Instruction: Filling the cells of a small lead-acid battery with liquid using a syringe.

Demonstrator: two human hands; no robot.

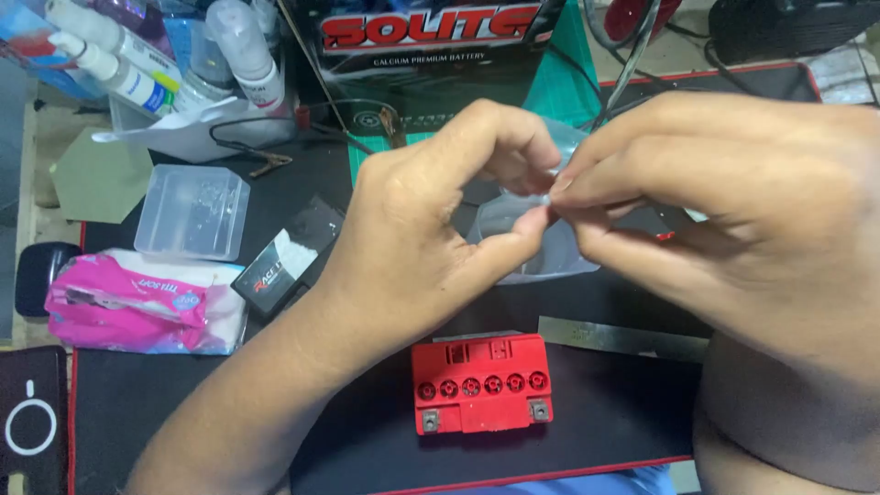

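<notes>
My left hand and right hand pinch a clear plastic bag together, held above the black mat mid-width. Risk: thin film may tear or slip. Left edge is crowded by a pink tissue pack; a red battery sits near the front edge, little free room.

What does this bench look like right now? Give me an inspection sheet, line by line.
Surface: black mat with a red edge.
Job's things: small clear plastic bag pinched by both hands; red battery lying on the mat below them.
Clutter: pink tissue pack, clear plastic box, white bottles, metal ruler.
Grippers: left hand and right hand both closed on the bag.
Cables: thin wires with a clip behind the box.
Surroundings: black battery carton standing at the back.
</notes>
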